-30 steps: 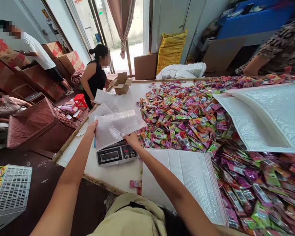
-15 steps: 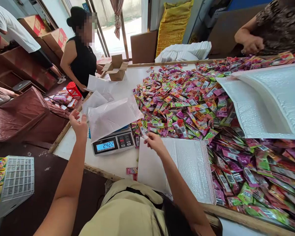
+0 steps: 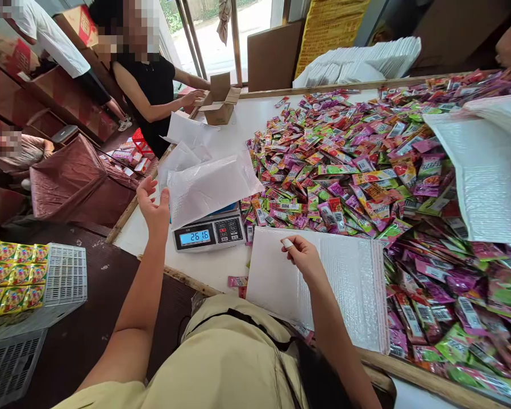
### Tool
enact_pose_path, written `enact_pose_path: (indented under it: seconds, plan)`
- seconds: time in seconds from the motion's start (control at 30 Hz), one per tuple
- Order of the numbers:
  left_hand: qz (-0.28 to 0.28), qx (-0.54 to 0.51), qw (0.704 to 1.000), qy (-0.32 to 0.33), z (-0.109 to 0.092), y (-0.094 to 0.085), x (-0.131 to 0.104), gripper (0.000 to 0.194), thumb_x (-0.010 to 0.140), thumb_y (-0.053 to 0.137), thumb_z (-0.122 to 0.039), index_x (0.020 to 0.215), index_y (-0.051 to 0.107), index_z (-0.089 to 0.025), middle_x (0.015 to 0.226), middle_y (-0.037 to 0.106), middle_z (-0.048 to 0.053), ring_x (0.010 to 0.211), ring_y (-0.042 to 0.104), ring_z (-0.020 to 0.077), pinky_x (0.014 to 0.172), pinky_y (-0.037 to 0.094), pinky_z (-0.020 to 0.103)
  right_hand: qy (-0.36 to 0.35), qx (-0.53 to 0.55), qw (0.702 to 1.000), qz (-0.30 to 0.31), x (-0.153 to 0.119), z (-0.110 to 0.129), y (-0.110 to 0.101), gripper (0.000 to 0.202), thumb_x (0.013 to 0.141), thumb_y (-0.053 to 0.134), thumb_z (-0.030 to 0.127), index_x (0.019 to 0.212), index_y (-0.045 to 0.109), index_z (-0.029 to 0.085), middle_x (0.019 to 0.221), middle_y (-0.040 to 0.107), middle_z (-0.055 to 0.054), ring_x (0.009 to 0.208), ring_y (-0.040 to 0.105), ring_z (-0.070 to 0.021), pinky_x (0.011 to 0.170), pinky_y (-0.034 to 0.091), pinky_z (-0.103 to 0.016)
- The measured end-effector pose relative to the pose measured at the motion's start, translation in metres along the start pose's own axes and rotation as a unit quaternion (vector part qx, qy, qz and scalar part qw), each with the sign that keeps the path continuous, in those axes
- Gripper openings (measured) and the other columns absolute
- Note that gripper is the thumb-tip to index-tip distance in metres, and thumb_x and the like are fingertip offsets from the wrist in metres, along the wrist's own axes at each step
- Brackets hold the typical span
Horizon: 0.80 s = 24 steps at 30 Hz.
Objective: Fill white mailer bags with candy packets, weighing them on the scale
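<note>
My left hand [image 3: 154, 203] is open, thumb apart from the fingers, beside the left end of a white bubble mailer [image 3: 215, 187]. That mailer lies on a digital scale [image 3: 208, 232] whose lit display reads 261.6. My right hand [image 3: 305, 257] is closed in a pinch above a second bubble mailer [image 3: 276, 278] lying flat at the table's front edge. Something small and white shows at its fingertips; whether it is held or wrapped round a finger, I cannot tell. Small colourful snack packets [image 3: 323, 165] are heaped beyond and right of the flat mailer.
More bubble mailers [image 3: 489, 170] lie on the heap at right, and a stack [image 3: 366, 62] stands behind the table. Loose white mailers [image 3: 191, 129] and a small open carton [image 3: 219, 111] are at far left. A person in black reaches toward the carton. A crate [image 3: 67, 272] stands left.
My right hand has moved from beside the scale to over the flat mailer. The display rose from 242.2 to 261.6. The view has shifted, and the person in black now reaches to the carton.
</note>
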State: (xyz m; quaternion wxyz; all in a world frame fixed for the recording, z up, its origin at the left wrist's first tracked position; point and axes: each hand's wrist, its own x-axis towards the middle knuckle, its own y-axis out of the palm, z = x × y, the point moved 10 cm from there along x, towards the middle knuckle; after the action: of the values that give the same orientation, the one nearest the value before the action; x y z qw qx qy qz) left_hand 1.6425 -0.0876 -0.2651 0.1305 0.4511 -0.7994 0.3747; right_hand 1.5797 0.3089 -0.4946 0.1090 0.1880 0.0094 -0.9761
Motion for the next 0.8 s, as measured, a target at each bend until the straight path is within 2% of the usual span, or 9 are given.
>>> enact_pose_path:
  seconds: [0.17, 0.27, 0.33, 0.4, 0.47, 0.53, 0.6, 0.7, 0.8]
  plan:
    - [0.017, 0.001, 1.000, -0.004, 0.008, 0.003, -0.002, 0.050, 0.087, 0.063, -0.031, 0.134, 0.049, -0.021, 0.131, 0.062, 0.010, 0.116, 0.059, 0.0217, 0.097, 0.045, 0.035, -0.008, -0.042, 0.998, 0.034, 0.002, -0.005, 0.018, 0.045, 0.062, 0.063, 0.062, 0.077, 0.062, 0.019, 0.067, 0.064, -0.005, 0.054, 0.048, -0.0132, 0.048, 0.035, -0.026]
    - [0.043, 0.048, 0.997, 0.038, 0.006, 0.014, -0.010, 0.056, 0.084, 0.068, -0.038, 0.134, 0.051, -0.019, 0.132, 0.062, 0.012, 0.120, 0.057, 0.0257, 0.105, 0.041, 0.041, -0.041, -0.053, 0.997, 0.028, 0.010, 0.008, 0.017, 0.043, 0.067, 0.060, 0.061, 0.079, 0.061, 0.019, 0.068, 0.064, -0.005, 0.057, 0.050, -0.0144, 0.053, 0.039, -0.028]
    - [0.096, 0.107, 0.986, 0.082, 0.002, 0.036, -0.021, 0.069, 0.077, 0.076, -0.042, 0.137, 0.051, -0.019, 0.138, 0.059, 0.015, 0.128, 0.052, 0.0312, 0.112, 0.035, 0.047, -0.096, -0.070, 0.993, -0.010, 0.023, 0.036, 0.012, 0.040, 0.073, 0.059, 0.058, 0.080, 0.062, 0.019, 0.069, 0.064, -0.004, 0.059, 0.052, -0.0150, 0.057, 0.041, -0.029]
    - [0.166, 0.167, 0.965, 0.113, 0.001, 0.064, -0.036, 0.081, 0.073, 0.081, -0.042, 0.143, 0.048, -0.020, 0.149, 0.051, 0.016, 0.137, 0.045, 0.0358, 0.116, 0.031, 0.051, -0.175, -0.095, 0.978, -0.066, 0.041, 0.079, 0.010, 0.035, 0.079, 0.056, 0.053, 0.082, 0.063, 0.019, 0.071, 0.064, -0.004, 0.062, 0.053, -0.0158, 0.062, 0.043, -0.030]
    - [0.213, 0.210, 0.945, 0.129, 0.004, 0.086, -0.047, 0.081, 0.076, 0.079, -0.041, 0.148, 0.045, -0.020, 0.157, 0.043, 0.017, 0.143, 0.039, 0.0370, 0.117, 0.029, 0.051, -0.257, -0.118, 0.954, -0.098, 0.065, 0.128, 0.018, 0.028, 0.084, 0.054, 0.043, 0.088, 0.066, 0.018, 0.079, 0.068, -0.005, 0.070, 0.058, -0.0172, 0.069, 0.046, -0.031]
    - [0.222, 0.239, 0.936, 0.135, 0.008, 0.095, -0.048, 0.072, 0.083, 0.072, -0.040, 0.148, 0.047, -0.021, 0.159, 0.040, 0.016, 0.144, 0.038, 0.0358, 0.117, 0.028, 0.050, -0.302, -0.147, 0.940, -0.067, 0.096, 0.167, 0.044, 0.025, 0.085, 0.052, 0.031, 0.095, 0.069, 0.017, 0.091, 0.072, -0.007, 0.081, 0.063, -0.0188, 0.080, 0.049, -0.032]
    - [0.215, 0.262, 0.931, 0.132, 0.015, 0.095, -0.042, 0.063, 0.089, 0.066, -0.040, 0.147, 0.050, -0.023, 0.159, 0.042, 0.014, 0.144, 0.039, 0.0342, 0.117, 0.027, 0.049, -0.299, -0.194, 0.934, 0.019, 0.128, 0.187, 0.084, 0.026, 0.080, 0.054, 0.020, 0.100, 0.070, 0.015, 0.100, 0.073, -0.009, 0.090, 0.064, -0.0201, 0.089, 0.049, -0.034]
    - [0.210, 0.292, 0.925, 0.122, 0.026, 0.089, -0.028, 0.058, 0.092, 0.060, -0.039, 0.147, 0.051, -0.024, 0.157, 0.046, 0.012, 0.142, 0.042, 0.0330, 0.115, 0.028, 0.049, -0.277, -0.239, 0.920, 0.143, 0.155, 0.187, 0.141, 0.032, 0.071, 0.064, 0.014, 0.102, 0.071, 0.014, 0.096, 0.074, -0.009, 0.088, 0.065, -0.0210, 0.088, 0.051, -0.034]
    - [0.213, 0.307, 0.922, 0.105, 0.038, 0.082, -0.016, 0.057, 0.092, 0.059, -0.038, 0.147, 0.052, -0.025, 0.155, 0.048, 0.012, 0.141, 0.043, 0.0330, 0.115, 0.029, 0.049, -0.290, -0.255, 0.902, 0.192, 0.156, 0.175, 0.178, 0.040, 0.063, 0.072, 0.014, 0.103, 0.071, 0.016, 0.090, 0.074, -0.007, 0.085, 0.062, -0.0210, 0.083, 0.052, -0.031]
